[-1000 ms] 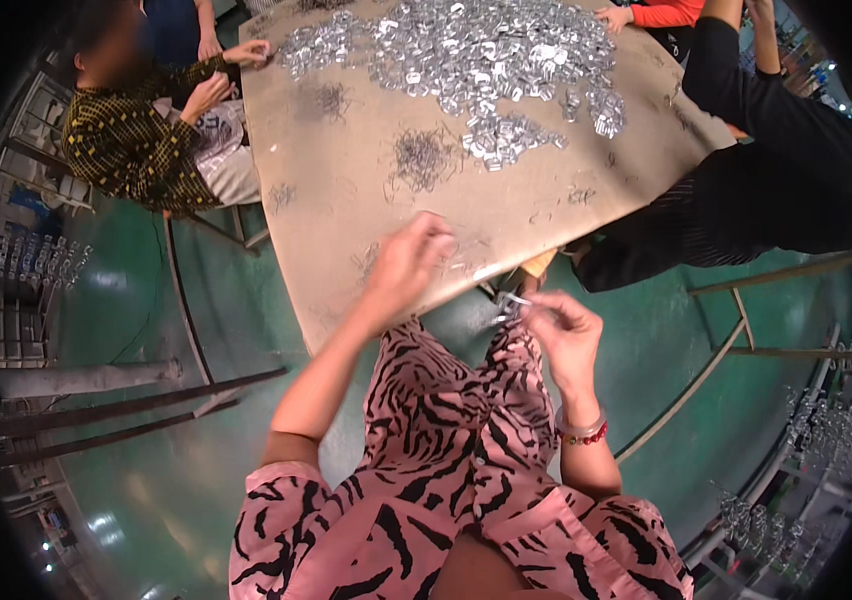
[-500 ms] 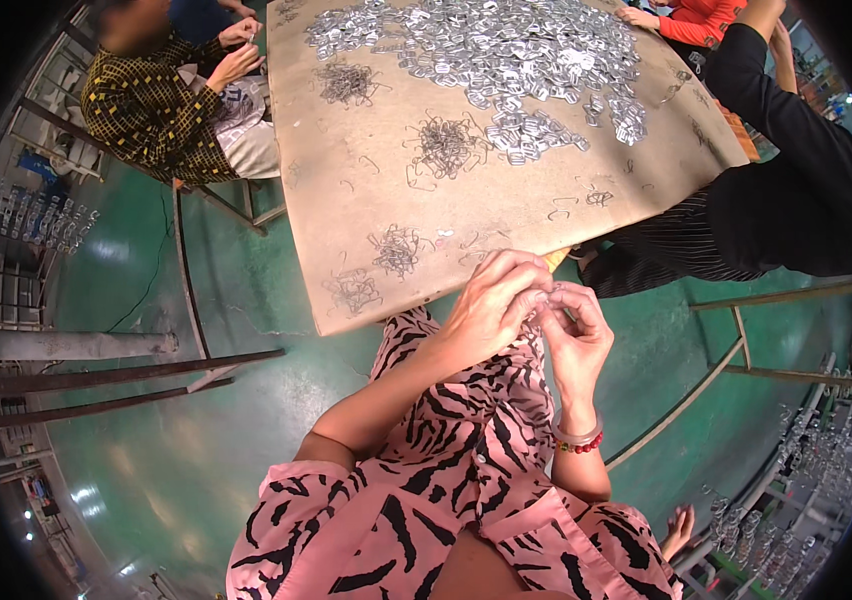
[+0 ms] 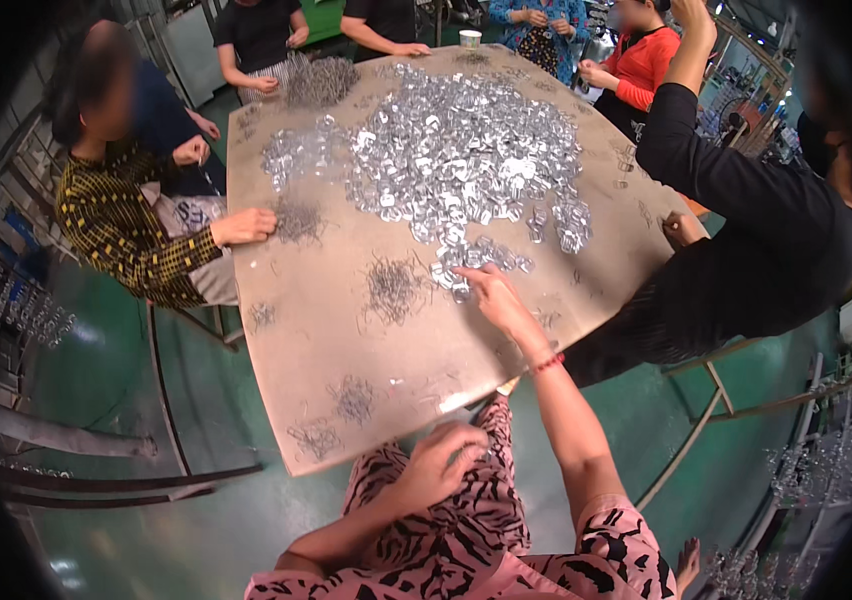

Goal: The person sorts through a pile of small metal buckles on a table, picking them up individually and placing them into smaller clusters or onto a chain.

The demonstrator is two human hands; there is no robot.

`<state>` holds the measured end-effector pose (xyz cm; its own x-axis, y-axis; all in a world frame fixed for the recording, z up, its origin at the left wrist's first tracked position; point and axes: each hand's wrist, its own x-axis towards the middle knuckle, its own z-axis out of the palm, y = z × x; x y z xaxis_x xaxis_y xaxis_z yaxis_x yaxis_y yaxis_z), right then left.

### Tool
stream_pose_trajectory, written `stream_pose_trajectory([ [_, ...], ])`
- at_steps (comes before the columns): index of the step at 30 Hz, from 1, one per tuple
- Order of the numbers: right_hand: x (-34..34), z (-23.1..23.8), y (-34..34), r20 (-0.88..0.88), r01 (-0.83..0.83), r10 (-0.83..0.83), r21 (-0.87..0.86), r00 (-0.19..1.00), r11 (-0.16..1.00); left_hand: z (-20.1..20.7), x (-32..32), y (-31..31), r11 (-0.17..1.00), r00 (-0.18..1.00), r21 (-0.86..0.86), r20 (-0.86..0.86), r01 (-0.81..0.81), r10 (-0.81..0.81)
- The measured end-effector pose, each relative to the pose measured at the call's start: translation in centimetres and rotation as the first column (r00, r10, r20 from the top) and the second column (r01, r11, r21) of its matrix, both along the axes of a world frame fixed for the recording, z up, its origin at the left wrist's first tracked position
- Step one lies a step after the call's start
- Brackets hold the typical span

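My right hand (image 3: 494, 298) reaches out over the table with its index finger stretched to the near edge of a heap of small flat silver metal pieces (image 3: 461, 160). Its fingertips touch a small cluster of those pieces (image 3: 458, 285), and I see nothing gripped in it. In front of my lap, just off the table's near edge, my left hand (image 3: 441, 465) is held with curled fingers. Motion blurs it, and whatever it may hold is too small to make out. Bent wire hooks lie in a pile (image 3: 393, 288) left of my right hand.
The brown-covered table (image 3: 316, 330) carries smaller wire hook piles (image 3: 353, 400) near its close edge and a big one (image 3: 321, 82) at the far left. A white cup (image 3: 470, 39) stands at the far edge. Co-workers sit around; one's hand (image 3: 246, 226) rests by a hook pile at left.
My hands were together above my lap and have parted. The right one moved forward to the metal pieces; the left one stayed back near my lap. More of the table now shows.
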<state>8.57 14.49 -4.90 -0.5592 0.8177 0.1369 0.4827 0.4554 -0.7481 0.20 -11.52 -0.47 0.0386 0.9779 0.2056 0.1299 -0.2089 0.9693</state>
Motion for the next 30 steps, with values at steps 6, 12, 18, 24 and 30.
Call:
stream_pose_trajectory([
  [6, -3.2, -0.3, 2.7, 0.389, 0.013, -0.038, 0.067, 0.920, 0.998, 0.3, -0.8, -0.4, 0.999, 0.998, 0.047, -0.049, -0.021, 0.024],
  [12, -0.1, -2.7, 3.3, 0.140, 0.055, -0.083, 0.194, 0.987, 0.979, 0.7, -0.8, -0.7, 0.997, 0.999, 0.069, -0.015, -0.039, 0.040],
  [18, 1.7, -3.1, 0.3, -0.158, 0.314, -0.300, 0.076, 0.941, 0.946, 1.4, 0.3, -1.5, 0.998, 0.999, 0.063, 0.026, -0.022, 0.020],
  [24, 1.1, -3.5, -0.2, -0.363, 0.232, -0.227, -0.031, 0.904, 0.972, 1.8, 0.0, -2.6, 0.983, 0.993, 0.149, -0.040, -0.106, 0.113],
  [30, 3.6, 1.7, -8.2, -0.638, -0.161, -0.390, -0.632, 0.664, 0.758, 1.3, 0.6, -2.4, 0.994, 0.994, 0.037, 0.036, -0.100, 0.099],
])
